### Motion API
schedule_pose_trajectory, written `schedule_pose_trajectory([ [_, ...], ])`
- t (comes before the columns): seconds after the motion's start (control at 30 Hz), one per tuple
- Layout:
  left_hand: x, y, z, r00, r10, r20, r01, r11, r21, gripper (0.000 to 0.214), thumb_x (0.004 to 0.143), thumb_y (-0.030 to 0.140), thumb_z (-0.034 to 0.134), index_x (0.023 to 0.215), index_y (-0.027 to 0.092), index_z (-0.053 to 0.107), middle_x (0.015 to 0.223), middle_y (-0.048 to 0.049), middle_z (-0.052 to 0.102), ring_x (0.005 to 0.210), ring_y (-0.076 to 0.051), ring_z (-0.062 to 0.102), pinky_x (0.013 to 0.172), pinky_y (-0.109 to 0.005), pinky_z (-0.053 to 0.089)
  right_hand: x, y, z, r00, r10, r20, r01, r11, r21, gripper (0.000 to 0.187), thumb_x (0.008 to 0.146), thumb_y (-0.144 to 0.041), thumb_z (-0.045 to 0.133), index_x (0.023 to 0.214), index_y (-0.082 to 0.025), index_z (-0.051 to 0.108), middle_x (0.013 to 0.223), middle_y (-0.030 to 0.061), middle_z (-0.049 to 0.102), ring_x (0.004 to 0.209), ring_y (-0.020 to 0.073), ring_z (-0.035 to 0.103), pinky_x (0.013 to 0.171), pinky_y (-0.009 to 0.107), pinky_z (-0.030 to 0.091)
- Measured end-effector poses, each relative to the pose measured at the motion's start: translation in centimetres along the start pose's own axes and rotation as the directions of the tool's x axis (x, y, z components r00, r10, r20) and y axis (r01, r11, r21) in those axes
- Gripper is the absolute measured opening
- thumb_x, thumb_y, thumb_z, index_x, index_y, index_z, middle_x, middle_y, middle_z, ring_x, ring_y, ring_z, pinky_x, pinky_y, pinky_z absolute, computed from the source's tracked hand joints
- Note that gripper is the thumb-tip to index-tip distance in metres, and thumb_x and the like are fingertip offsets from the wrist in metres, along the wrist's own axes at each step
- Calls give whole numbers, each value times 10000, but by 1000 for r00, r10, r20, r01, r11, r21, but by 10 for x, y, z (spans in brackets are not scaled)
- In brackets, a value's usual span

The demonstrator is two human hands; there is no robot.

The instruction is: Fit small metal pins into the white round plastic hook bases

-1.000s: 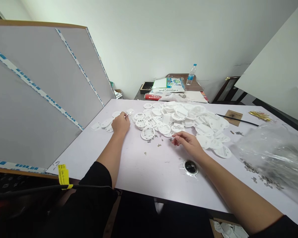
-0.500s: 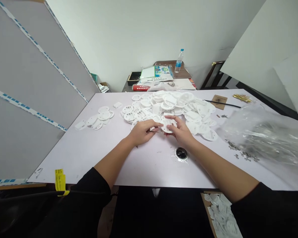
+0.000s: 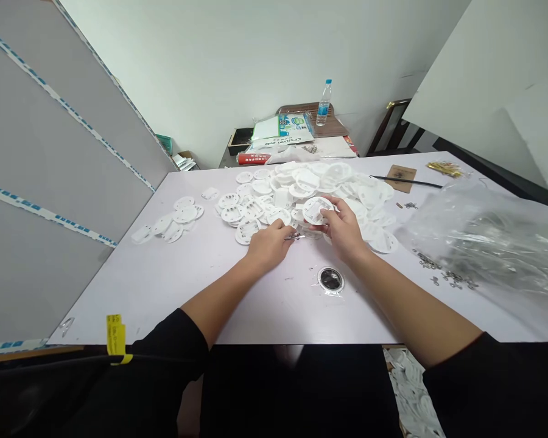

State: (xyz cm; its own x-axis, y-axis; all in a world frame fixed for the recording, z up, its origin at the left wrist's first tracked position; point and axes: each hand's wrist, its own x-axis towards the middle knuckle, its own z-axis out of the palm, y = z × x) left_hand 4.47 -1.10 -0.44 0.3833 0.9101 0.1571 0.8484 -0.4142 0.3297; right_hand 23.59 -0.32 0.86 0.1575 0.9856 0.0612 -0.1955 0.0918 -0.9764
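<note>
My right hand grips a round white plastic piece by its right edge, thumb on its face, raised a little above the pile. The face carries a rectangular recess. To its left, my left hand is closed low over the table, pinching a small shiny metal piece whose exact kind I cannot make out. Behind both hands spreads a heap of similar white round pieces. A smaller group of them lies to the left.
On the right sit a clear plastic bag and scattered small metal parts. A dark round table insert is near the front. Further back are a brown card, a black cable and a water bottle.
My right hand has lifted the white round piece up and away from my left hand, tilting its face into view. My left hand has moved slightly right; the camera view has shifted a little.
</note>
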Motion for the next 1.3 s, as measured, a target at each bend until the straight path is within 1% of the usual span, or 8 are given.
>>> schedule_pose_trajectory([
  [0.13,4,1,1,998,13,53,-16,998,65,282,983,323,512,1186,321,708,1103,-11,638,825,-175,625,605,-329,353,0,3,0,1000,-8,27,9,1000,-6,378,818,-314,658,1184,-243,591,1121,32,648,953,202,673,742,378,642],
  [0.37,4,0,-1,999,39,33,-40,999,27,220,970,270,533,1042,287,740,1027,-8,657,878,-169,623,618,-324,357,0,2,-1,999,-13,44,13,1000,-12,388,818,-326,650,1188,-235,576,1060,24,654,872,193,682,747,385,631],
  [0.47,3,-2,-2,998,56,26,-56,998,0,225,969,242,511,1005,266,731,1024,-17,659,874,-179,618,622,-328,354,0,2,-1,997,-18,70,19,1000,-24,384,824,-320,643,1192,-239,572,1080,34,648,911,196,670,735,361,626],
  [0.67,2,-10,-4,992,106,63,-103,993,-54,104,923,303,620,919,243,704,964,-22,661,855,-195,613,655,-331,369,0,5,-1,994,-18,105,28,995,-97,385,845,-332,619,1215,-244,560,1049,46,653,942,217,656,755,381,624],
  [0.9,-2,-11,-9,995,98,-9,-98,975,-199,101,952,251,517,935,210,608,983,-19,670,842,-176,592,693,-317,392,-4,6,-1,988,-12,152,29,994,-106,388,830,-328,653,1198,-235,573,1049,49,652,929,221,656,739,384,621],
  [1.0,-1,-13,-13,999,2,-40,-19,910,-414,117,959,294,514,917,201,572,886,-6,693,778,-157,588,712,-306,413,-5,5,0,985,-5,174,24,994,-110,403,814,-299,648,1202,-225,566,1047,51,663,878,219,670,732,398,619],
  [1.13,1,-17,-19,988,-152,18,121,708,-696,251,950,434,566,933,184,567,814,-21,695,670,-123,559,646,-266,418,-7,5,2,975,-2,221,30,992,-122,444,770,-226,628,1209,-219,559,1107,57,666,839,205,674,750,394,611],
  [1.3,2,-19,-20,988,-151,-1,89,588,-804,350,910,514,633,977,172,603,758,-23,667,654,-103,527,631,-235,398,-9,11,0,953,-61,297,136,962,-239,455,789,-198,581,1244,-226,586,1142,50,668,968,217,655,816,365,573],
])
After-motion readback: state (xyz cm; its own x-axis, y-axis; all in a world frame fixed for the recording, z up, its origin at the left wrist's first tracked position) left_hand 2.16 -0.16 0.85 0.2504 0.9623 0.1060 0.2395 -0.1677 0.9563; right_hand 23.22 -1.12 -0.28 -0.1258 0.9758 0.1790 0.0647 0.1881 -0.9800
